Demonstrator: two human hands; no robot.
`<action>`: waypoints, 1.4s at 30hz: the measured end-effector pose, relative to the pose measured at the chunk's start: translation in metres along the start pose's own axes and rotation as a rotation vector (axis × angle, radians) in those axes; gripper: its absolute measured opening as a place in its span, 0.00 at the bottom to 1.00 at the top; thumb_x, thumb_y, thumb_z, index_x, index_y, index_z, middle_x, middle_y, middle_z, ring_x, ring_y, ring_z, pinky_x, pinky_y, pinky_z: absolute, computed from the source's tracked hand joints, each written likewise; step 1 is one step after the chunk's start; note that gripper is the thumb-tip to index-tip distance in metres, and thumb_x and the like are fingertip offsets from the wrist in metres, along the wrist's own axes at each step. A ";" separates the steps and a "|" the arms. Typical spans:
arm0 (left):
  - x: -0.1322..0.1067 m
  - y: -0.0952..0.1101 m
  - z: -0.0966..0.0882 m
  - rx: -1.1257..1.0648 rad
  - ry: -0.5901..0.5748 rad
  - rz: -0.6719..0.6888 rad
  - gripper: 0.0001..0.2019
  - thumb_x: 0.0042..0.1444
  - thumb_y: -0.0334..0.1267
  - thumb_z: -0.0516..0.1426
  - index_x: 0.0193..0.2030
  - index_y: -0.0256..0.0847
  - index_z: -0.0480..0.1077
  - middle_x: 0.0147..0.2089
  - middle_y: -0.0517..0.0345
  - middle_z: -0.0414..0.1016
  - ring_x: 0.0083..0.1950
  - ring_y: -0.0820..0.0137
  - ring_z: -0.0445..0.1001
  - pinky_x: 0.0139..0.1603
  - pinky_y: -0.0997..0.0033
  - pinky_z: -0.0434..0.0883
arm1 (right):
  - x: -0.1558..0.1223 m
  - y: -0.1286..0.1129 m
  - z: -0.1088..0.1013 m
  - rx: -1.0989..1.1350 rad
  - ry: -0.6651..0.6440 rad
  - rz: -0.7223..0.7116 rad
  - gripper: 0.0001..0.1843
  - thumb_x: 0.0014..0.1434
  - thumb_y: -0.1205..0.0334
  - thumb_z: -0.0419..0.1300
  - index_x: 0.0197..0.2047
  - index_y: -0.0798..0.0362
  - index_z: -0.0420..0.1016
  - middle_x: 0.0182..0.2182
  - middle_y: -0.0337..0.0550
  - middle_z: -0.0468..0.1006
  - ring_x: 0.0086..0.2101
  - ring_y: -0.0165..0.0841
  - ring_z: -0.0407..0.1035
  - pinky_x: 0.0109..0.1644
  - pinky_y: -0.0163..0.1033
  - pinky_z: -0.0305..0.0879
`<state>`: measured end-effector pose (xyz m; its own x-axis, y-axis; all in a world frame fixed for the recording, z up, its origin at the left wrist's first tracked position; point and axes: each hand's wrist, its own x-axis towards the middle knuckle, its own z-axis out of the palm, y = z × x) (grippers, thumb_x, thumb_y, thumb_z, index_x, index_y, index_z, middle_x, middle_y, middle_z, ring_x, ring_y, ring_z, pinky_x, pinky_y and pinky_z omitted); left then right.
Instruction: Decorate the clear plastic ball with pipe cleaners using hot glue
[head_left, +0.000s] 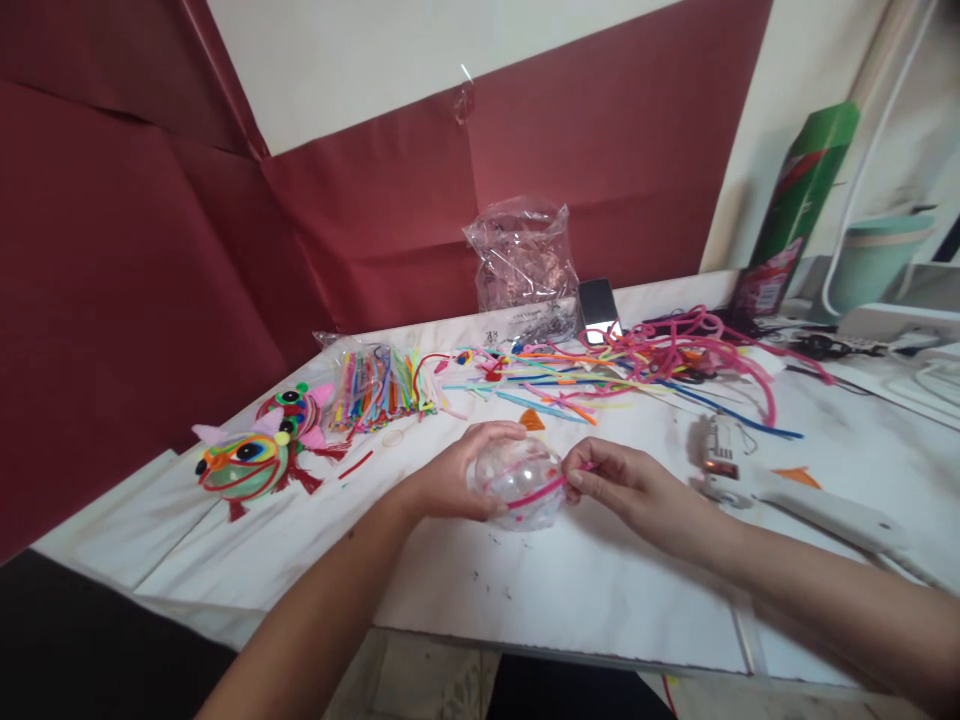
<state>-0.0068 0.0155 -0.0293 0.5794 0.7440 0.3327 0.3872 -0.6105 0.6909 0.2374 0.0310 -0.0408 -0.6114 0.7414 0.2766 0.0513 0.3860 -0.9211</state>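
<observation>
A clear plastic ball [517, 470] rests low over the white tabletop, between my two hands. My left hand [461, 475] is wrapped round its left side. A bright pink pipe cleaner [538, 494] runs across the front of the ball. At the ball's right side, my right hand [600, 475] pinches the end of this pipe cleaner between thumb and fingertips. Right of that hand lies a white glue gun [817, 512]. Two finished-looking animal heads, decorated with colored pipe cleaners, stand at the left, the nearer one [244, 465] with a black-and-blue eye.
A bag of multicolored pipe cleaners [382, 390] lies behind my left hand. Loose pink pipe cleaners [705, 345] tangle at the back right. A clear plastic bag [523, 260], a phone [598, 305], a green box [802, 205] and a pale green cup [877, 262] stand behind. Orange scraps [532, 419] lie about.
</observation>
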 end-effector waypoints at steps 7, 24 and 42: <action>-0.002 0.015 0.000 0.046 0.041 -0.107 0.36 0.39 0.37 0.66 0.57 0.44 0.60 0.61 0.48 0.62 0.62 0.54 0.61 0.62 0.53 0.59 | -0.001 0.002 0.003 -0.033 0.010 -0.033 0.14 0.59 0.49 0.53 0.30 0.51 0.64 0.25 0.37 0.68 0.29 0.31 0.64 0.36 0.39 0.61; -0.001 0.017 0.011 0.045 0.128 -0.100 0.31 0.40 0.38 0.65 0.51 0.44 0.58 0.57 0.48 0.64 0.60 0.55 0.63 0.59 0.54 0.61 | -0.006 0.000 0.012 -0.182 0.062 -0.097 0.09 0.61 0.56 0.51 0.30 0.49 0.64 0.26 0.38 0.69 0.28 0.31 0.65 0.33 0.37 0.63; 0.001 0.024 0.019 0.048 0.167 -0.107 0.29 0.40 0.34 0.64 0.49 0.44 0.57 0.56 0.49 0.63 0.58 0.58 0.64 0.58 0.56 0.62 | -0.006 -0.007 0.016 -0.288 0.091 -0.164 0.07 0.58 0.59 0.53 0.29 0.49 0.66 0.25 0.39 0.74 0.27 0.31 0.68 0.31 0.36 0.65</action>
<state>0.0164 -0.0038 -0.0246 0.4081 0.8373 0.3638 0.4762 -0.5352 0.6977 0.2280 0.0147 -0.0401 -0.5578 0.6974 0.4500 0.1866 0.6337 -0.7507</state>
